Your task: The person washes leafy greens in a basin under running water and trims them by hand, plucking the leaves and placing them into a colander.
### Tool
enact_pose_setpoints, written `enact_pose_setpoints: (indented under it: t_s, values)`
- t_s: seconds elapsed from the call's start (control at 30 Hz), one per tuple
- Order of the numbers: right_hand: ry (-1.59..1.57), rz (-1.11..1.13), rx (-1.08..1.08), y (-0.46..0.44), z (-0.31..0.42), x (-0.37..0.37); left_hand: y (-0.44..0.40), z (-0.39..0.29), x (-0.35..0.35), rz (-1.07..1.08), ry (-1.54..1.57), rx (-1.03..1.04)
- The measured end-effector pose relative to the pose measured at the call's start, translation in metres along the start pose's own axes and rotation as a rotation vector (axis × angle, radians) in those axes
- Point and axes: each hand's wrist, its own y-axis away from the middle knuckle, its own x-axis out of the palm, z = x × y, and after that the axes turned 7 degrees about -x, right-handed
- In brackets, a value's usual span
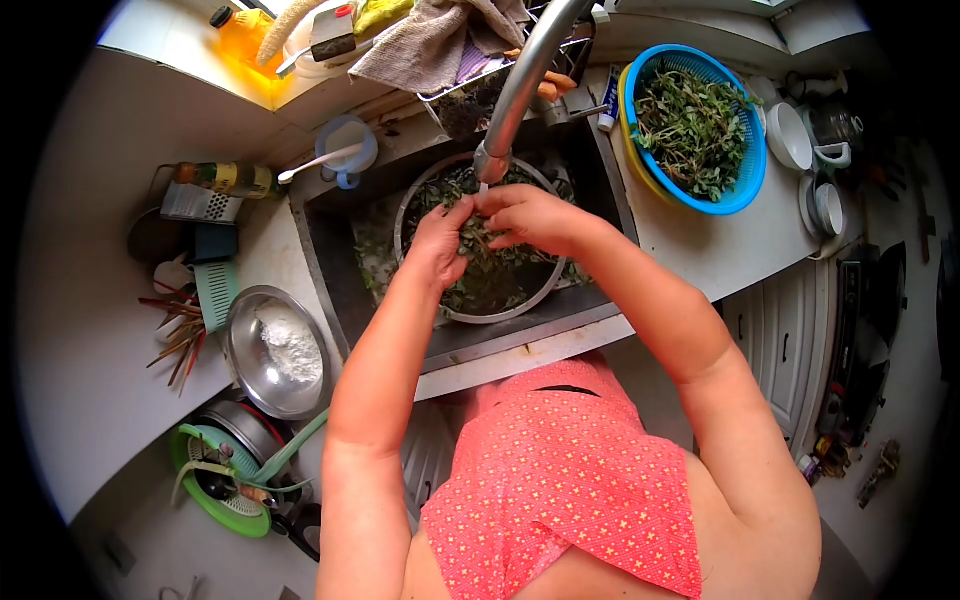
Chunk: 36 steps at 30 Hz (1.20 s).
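Observation:
My left hand [441,243] and my right hand [528,216] meet under the faucet [520,95], above a round metal-rimmed basin [528,308] in the dark sink [330,235]. Leafy greens [485,270] lie in water in the basin, and loose leaves float around it. The fingers of my left hand are curled together near the stream; whatever they hold is too small to make out. On my right hand the fingers are bent and apart, with nothing plain between them, and their tips nearly touch the left hand.
Right of the sink, a blue colander [752,178] holds more greens. A steel bowl [245,325] with white powder stands at the left, near a green basket [215,295] and chopsticks [180,340]. A blue-lidded cup [347,150] and a cloth [425,60] sit behind.

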Motion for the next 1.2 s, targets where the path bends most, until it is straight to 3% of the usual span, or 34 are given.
enact_pose_setpoints:
  t_s: [0.07,0.1,0.13,0.2,0.23,0.3,0.33,0.4,0.53,0.6,0.67,0.77,0.87,0.97,1.07,1.1,1.2]
  values:
    - [-0.090,-0.032,0.018,0.004,-0.006,-0.016,0.006,0.001,-0.001,0.001,-0.016,0.005]
    - [0.098,-0.076,0.058,0.003,-0.017,-0.026,0.011,0.001,-0.001,-0.042,-0.027,0.011]
    - [0.095,-0.075,0.061,0.000,-0.038,-0.042,0.015,0.001,-0.003,-0.086,-0.039,0.018]
    - [0.541,-0.114,0.261,-0.014,-0.098,-0.070,0.015,0.005,-0.016,-0.128,-0.018,0.040]
    - [0.534,-0.108,0.265,-0.015,-0.126,-0.067,0.015,0.007,-0.024,-0.167,0.004,0.063]
    - [0.998,-0.489,-0.062,-0.012,-0.177,-0.048,0.015,0.013,-0.040,-0.175,0.017,0.076]
    - [0.993,-0.484,-0.065,-0.021,-0.195,-0.039,0.016,0.015,-0.044,-0.173,0.028,0.091]
    - [-0.056,-0.515,0.102,-0.040,-0.216,-0.014,0.023,0.016,-0.049,-0.224,0.025,0.090]
    - [-0.341,-0.416,0.123,-0.047,-0.180,-0.001,0.036,0.016,-0.057,-0.319,0.026,0.116]
    - [-0.371,-0.296,0.278,-0.043,-0.159,-0.011,0.042,0.014,-0.062,-0.332,0.039,0.137]
    - [-0.454,-0.258,0.212,-0.036,-0.148,-0.018,0.047,0.013,-0.067,-0.337,0.064,0.157]
    - [-0.458,-0.201,0.063,0.000,-0.074,-0.015,0.055,0.012,-0.071,-0.322,0.098,0.231]
    - [-0.162,-0.165,-0.004,0.015,-0.040,-0.014,0.056,0.016,-0.078,-0.337,0.114,0.282]
    - [0.227,-0.151,-0.295,0.015,-0.038,-0.003,0.055,0.019,-0.083,-0.327,0.131,0.297]
    - [0.975,-0.002,-0.550,0.019,-0.049,0.013,0.057,0.023,-0.086,-0.327,0.141,0.330]
    - [1.031,0.048,-0.408,0.022,-0.048,0.017,0.058,0.024,-0.087,-0.330,0.142,0.327]
    - [1.031,0.081,-0.370,0.013,-0.072,-0.003,0.062,0.025,-0.089,-0.384,0.140,0.346]
